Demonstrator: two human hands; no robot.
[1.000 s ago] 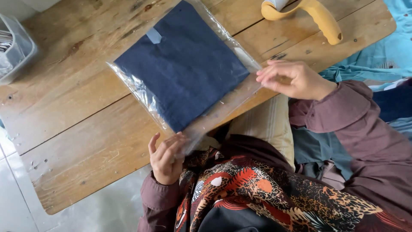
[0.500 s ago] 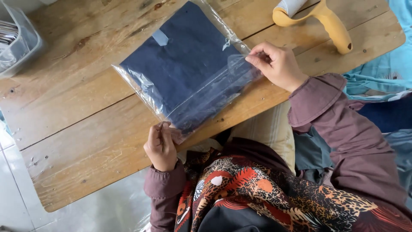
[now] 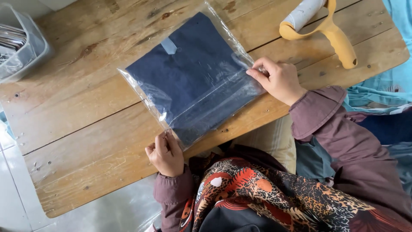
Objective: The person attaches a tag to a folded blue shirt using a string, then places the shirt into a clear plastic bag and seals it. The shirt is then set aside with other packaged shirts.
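A person leans over a worn wooden surface, both hands on a clear plastic bag that holds a folded dark blue garment. The bag lies flat near the middle of the surface, turned at an angle, with its open flap folded over along the near edge. The left hand pinches the bag's near-left corner, fingers curled tight on the plastic right at the edge of the surface. The right hand is half closed, fingertips pressed down on the bag's right corner where the flap meets the garment; the thumb's grip cannot be made out. A small pale tag shows on the garment toward the far side.

At the far right, well apart from the bag, a yellow-handled lint roller lies on the surface, its white roll pointing away. At the far left corner stands a clear plastic bin with dark flat items inside, too blurred to identify. The person wears maroon sleeves and a patterned scarf in orange, black and white. Blue and teal cloth lies heaped beyond the right edge of the surface. Pale floor tiles show at near left.
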